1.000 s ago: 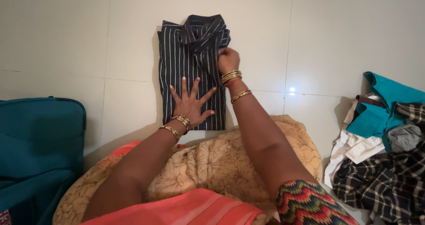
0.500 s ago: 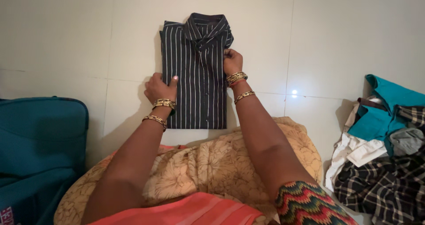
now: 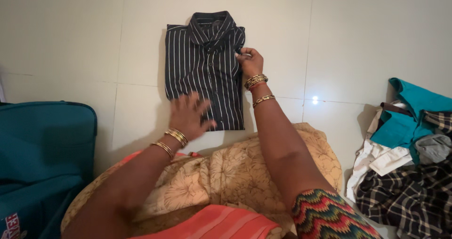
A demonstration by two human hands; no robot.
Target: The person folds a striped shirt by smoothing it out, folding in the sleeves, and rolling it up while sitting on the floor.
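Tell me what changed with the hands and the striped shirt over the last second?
The left hand left the shirt's left edge and moved to its lower part, fingers spread and blurred with motion. The folded striped shirt shifted slightly up and left in view. The right hand stayed pinching the shirt's right edge near the collar. The teal suitcase and the pile of clothes stayed put.

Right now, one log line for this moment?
left hand: blurred, over shirt bottom | right hand: pinching shirt's right edge | shirt: folded, collar up, on floor
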